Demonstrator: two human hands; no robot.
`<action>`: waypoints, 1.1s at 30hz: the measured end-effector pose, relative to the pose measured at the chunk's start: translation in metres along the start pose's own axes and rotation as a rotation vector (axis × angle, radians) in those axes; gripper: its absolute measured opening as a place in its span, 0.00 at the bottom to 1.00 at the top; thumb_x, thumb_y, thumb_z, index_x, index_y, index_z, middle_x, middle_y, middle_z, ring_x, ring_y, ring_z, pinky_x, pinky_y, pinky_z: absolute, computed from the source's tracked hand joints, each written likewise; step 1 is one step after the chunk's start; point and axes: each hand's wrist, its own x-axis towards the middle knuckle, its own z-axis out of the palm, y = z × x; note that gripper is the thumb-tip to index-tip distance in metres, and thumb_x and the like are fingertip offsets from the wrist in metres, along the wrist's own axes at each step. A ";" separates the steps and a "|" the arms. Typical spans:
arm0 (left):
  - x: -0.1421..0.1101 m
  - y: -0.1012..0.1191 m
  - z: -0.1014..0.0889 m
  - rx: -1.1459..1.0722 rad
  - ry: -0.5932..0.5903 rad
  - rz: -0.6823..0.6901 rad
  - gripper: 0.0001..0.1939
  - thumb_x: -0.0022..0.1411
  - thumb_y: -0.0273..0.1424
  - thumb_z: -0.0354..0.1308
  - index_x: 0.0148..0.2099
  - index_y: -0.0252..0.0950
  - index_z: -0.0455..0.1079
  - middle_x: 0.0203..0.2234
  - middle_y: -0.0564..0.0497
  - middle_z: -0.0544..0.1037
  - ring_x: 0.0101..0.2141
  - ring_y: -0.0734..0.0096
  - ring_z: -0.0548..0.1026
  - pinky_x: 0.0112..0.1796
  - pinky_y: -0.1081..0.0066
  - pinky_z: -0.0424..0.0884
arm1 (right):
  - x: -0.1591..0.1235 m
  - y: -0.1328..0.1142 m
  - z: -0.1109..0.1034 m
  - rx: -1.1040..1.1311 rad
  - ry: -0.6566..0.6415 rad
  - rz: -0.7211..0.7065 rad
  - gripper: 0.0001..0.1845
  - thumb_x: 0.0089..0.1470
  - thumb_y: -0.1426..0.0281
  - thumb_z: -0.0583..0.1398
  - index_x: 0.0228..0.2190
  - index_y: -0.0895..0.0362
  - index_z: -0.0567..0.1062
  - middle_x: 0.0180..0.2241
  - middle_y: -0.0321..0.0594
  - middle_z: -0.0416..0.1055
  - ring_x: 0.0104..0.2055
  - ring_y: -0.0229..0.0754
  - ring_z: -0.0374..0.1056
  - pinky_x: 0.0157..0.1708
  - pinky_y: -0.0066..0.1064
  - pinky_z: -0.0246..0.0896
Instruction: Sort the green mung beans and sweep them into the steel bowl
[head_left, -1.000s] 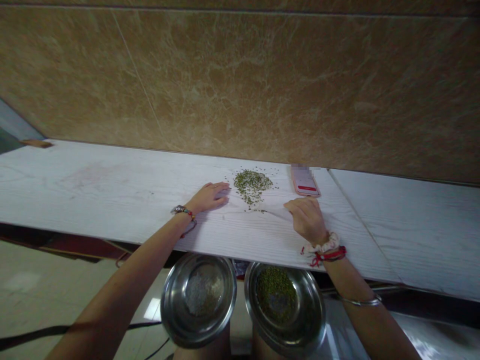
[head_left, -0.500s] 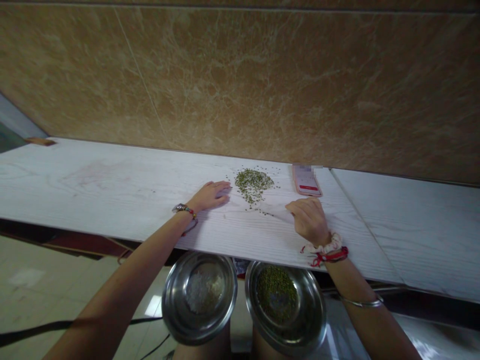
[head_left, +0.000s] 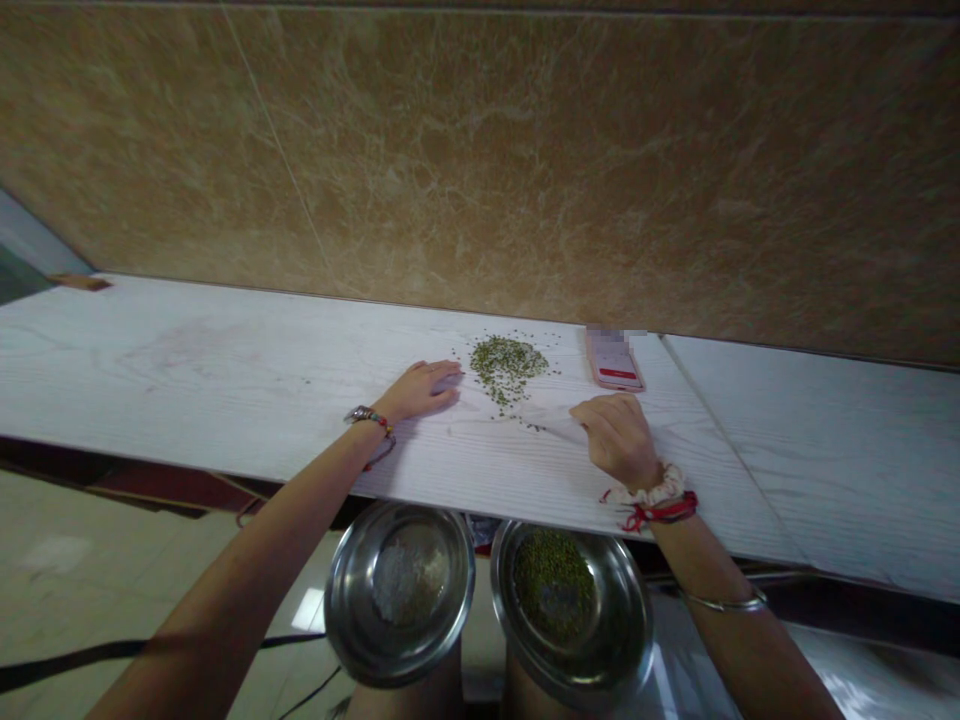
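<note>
A loose pile of small green beans (head_left: 504,366) is spread over the white wood-grain table (head_left: 420,470). Just left of the pile, my left hand (head_left: 421,390) lies flat on the tabletop with fingers stretched out, fingertips beside the nearest beans. My right hand (head_left: 616,432) is closed, thumb and fingers pressed together, to the right of a few stray beans and below the phone. Whatever it pinches, if anything, I cannot make out. Below the table edge, a steel bowl (head_left: 637,640) with green beans rests over my right leg.
Over my left leg sits another steel bowl (head_left: 341,620) with whitish contents, perhaps grains. A phone (head_left: 619,372) in a pink case lies against the brown marbled wall (head_left: 480,170). A seam crosses the table at right. Dark cables (head_left: 90,655) run at lower left.
Both hands stay almost exactly where they were. The bean pile and bowls look the same; the view has shifted very slightly.
</note>
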 end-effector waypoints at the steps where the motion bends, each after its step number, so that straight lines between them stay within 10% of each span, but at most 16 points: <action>1: 0.000 0.000 0.000 0.000 -0.003 -0.002 0.28 0.63 0.42 0.45 0.60 0.35 0.62 0.59 0.44 0.66 0.58 0.56 0.65 0.57 0.55 0.57 | 0.001 0.000 0.000 0.006 0.007 -0.006 0.16 0.52 0.84 0.51 0.34 0.54 0.71 0.28 0.36 0.75 0.32 0.38 0.68 0.38 0.33 0.56; 33: 0.000 -0.001 0.000 0.003 -0.008 0.008 0.27 0.64 0.43 0.45 0.61 0.37 0.62 0.60 0.46 0.65 0.58 0.58 0.65 0.57 0.57 0.57 | -0.005 -0.002 0.007 -0.007 -0.023 0.021 0.16 0.53 0.82 0.52 0.37 0.53 0.73 0.30 0.36 0.76 0.35 0.38 0.69 0.39 0.34 0.56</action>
